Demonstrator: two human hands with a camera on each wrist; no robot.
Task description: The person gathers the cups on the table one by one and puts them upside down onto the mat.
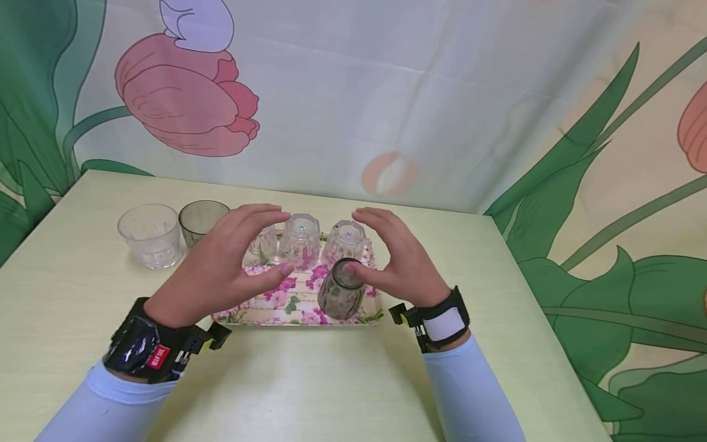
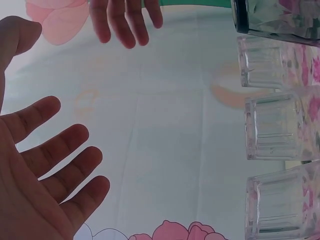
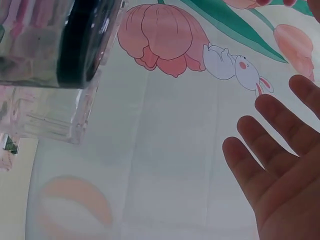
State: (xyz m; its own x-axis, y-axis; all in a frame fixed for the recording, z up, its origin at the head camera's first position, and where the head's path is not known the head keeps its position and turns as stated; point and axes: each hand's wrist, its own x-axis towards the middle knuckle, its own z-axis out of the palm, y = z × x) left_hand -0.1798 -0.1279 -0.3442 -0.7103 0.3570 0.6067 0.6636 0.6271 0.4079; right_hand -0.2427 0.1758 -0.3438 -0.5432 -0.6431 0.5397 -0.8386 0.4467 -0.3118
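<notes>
Both hands hover over a floral tray [image 1: 284, 301], palms facing each other, fingers spread and holding nothing. My left hand [image 1: 221, 264] is above the tray's left side, partly hiding a clear glass [image 1: 262, 247]. My right hand [image 1: 405, 264] is at the tray's right side; in the head view its thumb overlaps the top of a smoky grey glass [image 1: 339, 299] standing upside down. The right wrist view shows the fingers apart from that dark-rimmed glass [image 3: 75, 45]. Two more clear glasses, a middle one [image 1: 300, 245] and a right one [image 1: 343, 244], stand upside down along the tray's back.
Left of the tray stand a wide clear glass [image 1: 150, 236] and a grey-tinted one [image 1: 201, 221], both mouth up, the latter partly behind my left hand. The pale tabletop [image 1: 309, 387] meets a printed curtain [image 1: 342, 98] at the back.
</notes>
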